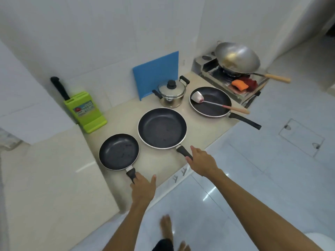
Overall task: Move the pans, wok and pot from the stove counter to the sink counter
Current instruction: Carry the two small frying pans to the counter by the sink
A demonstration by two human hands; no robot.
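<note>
Nearest, the left hand [143,187] wraps the small frying pan's [118,151] handle, and the right hand [202,163] closes on the middle frying pan's [162,127] handle, likely to carry both at once. Both pans sit on the counter [54,178]. Farther right, a third pan [211,101] holds a ladle [217,104]; the lidded pot [171,93] stands behind; farthest, the wok [237,57] rests on the stove [226,77].

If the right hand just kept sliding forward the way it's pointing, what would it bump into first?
The right hand already rests on the middle pan's handle, pointing up along it. Going on, it would likely meet the rim of the middle pan first, though depth is hard to judge.
</note>
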